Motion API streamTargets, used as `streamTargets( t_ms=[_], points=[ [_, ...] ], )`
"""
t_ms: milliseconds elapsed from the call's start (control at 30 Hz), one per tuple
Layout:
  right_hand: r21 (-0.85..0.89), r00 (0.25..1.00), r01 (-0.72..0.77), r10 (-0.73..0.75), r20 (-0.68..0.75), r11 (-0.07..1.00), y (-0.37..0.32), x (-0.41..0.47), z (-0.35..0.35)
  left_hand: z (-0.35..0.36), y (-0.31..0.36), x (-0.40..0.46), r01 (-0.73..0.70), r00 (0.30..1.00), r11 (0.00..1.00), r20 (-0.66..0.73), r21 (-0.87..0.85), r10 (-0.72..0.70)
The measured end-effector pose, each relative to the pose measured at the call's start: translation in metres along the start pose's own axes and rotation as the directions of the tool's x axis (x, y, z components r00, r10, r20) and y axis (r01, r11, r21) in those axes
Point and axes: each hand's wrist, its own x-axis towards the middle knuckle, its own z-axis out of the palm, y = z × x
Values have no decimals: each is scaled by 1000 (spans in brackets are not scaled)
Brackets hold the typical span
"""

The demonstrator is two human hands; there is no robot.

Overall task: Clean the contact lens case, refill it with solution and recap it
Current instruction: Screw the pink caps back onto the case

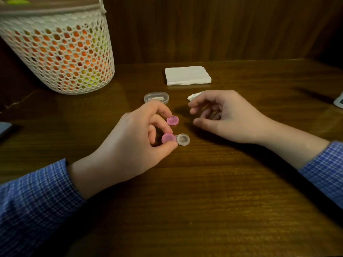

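The clear contact lens case (183, 139) lies on the wooden table. Its right well is uncovered; a pink cap (168, 138) sits on its left well. My left hand (137, 138) pinches that pink cap between thumb and fingers. A second pink cap (173, 120) lies loose on the table just beyond, beside my left fingertips. My right hand (228, 115) hovers to the right of the case, fingers loosely curled and apart, holding nothing that I can see. A crumpled white tissue piece (194, 96) shows behind its fingertips.
A folded stack of white tissues (187, 75) lies at the back centre. A small clear oval box (156, 97) sits behind the caps. A white mesh basket (61, 51) stands at the back left. A white object (338, 102) peeks in at the right edge.
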Motion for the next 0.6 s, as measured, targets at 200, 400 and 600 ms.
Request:
streamTargets(
  t_ms=[200, 400, 600],
  points=[
    [-140, 981, 82, -56, 184, 987, -15, 35, 18, 2, -6, -2, -1, 1000, 999, 12, -32, 1],
    [-216, 977, 95, -49, 209, 972, -17, 39, 13, 3, -11, 0, 11, 1000, 998, 29, -55, -9],
    [-281, 982, 47, 7, 189, 958, -12, 14, -19, 1, -10, -1, 15, 998, 998, 56, -67, -12]
  ],
)
